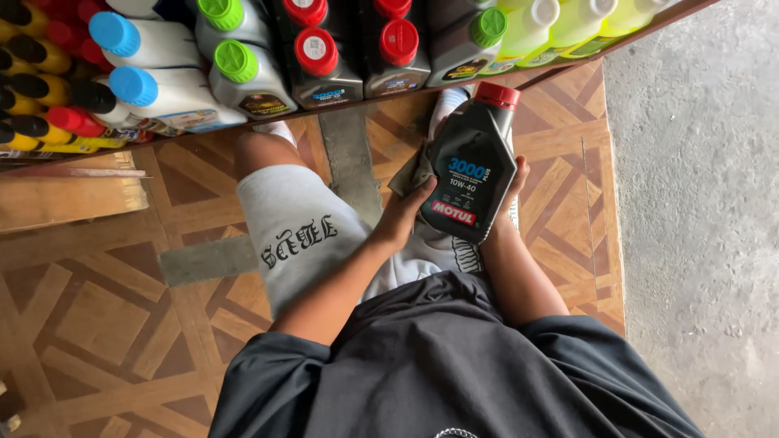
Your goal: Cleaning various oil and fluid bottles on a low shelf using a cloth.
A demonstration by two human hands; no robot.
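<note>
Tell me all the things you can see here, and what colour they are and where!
Black bottle: one, black with a red cap, held in both hands above the floor.
Cloth: one, dull grey-green, tucked behind the bottle by the left hand.
Shelf bottles: many, lying caps outward along the top; blue-capped white, green-capped grey, red-capped black, pale yellow-green at right, yellow with black and red caps at far left.
Shelf edge: one, brown wood, running under the bottles.
Floor: brown patterned wood with grey strips; bare grey concrete at right.
Shorts: light grey, on the raised left knee.
Shirt: dark grey, bottom centre.
Left hand: fingers on the bottle's left side.
Right hand: on its right side.
</note>
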